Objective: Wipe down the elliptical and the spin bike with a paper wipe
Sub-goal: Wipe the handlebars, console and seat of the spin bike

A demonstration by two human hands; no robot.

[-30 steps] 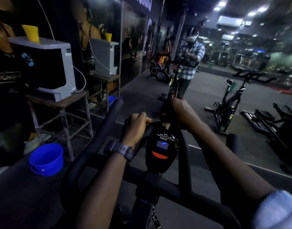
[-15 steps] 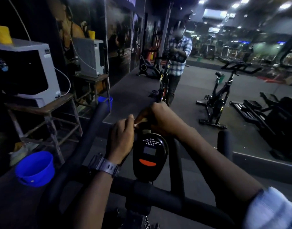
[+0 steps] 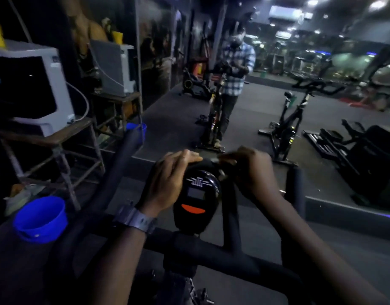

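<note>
From where I'm watching, I have both hands up at the display console (image 3: 197,194) of the spin bike (image 3: 189,245), just below the middle of the frame. My left hand (image 3: 167,183) is curled over the console's top left edge, fingers wrapped across the crown and gripping it. My right hand (image 3: 247,170) is at the top right edge with its fingers bent around something small and pale, which I take to be the paper wipe (image 3: 220,160); the blur there is too heavy for me to be sure of the grip or how much wipe is showing.

I judge the wiping to be on the console top, with the handlebars (image 3: 211,258) across the lower frame not visibly done. The risks I see: the wipe is a small scrap, so it could bunch up or slip out behind the console where I'd lose sight of it. Pressing hard with both hands could tilt the console on its mount or press the orange button (image 3: 193,209). The dim light also makes missed patches on black plastic easy to overlook
</note>
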